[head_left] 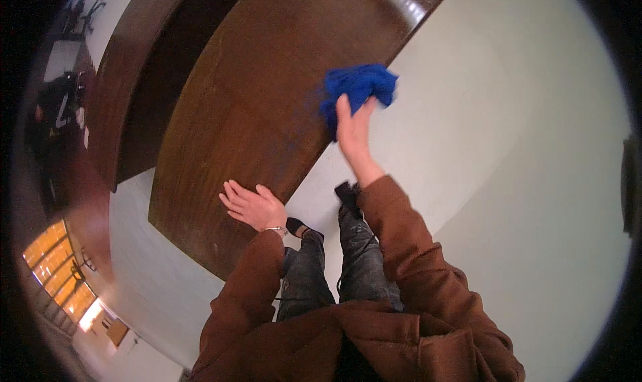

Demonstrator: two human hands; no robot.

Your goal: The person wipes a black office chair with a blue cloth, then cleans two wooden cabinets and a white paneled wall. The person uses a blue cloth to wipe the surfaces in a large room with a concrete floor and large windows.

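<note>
My right hand (352,129) holds a crumpled blue cloth (359,86) against the right edge of a dark brown wooden table (247,101). My left hand (251,205) lies flat on the table's near edge, fingers spread and holding nothing. A thin bracelet circles my left wrist. Both arms wear brown sleeves.
A pale floor (508,155) spreads to the right and below the table. My legs in dark jeans and black shoes (348,193) stand right beside the table's edge. A second dark wooden surface (127,81) lies to the left. Dark furniture stands at the far left.
</note>
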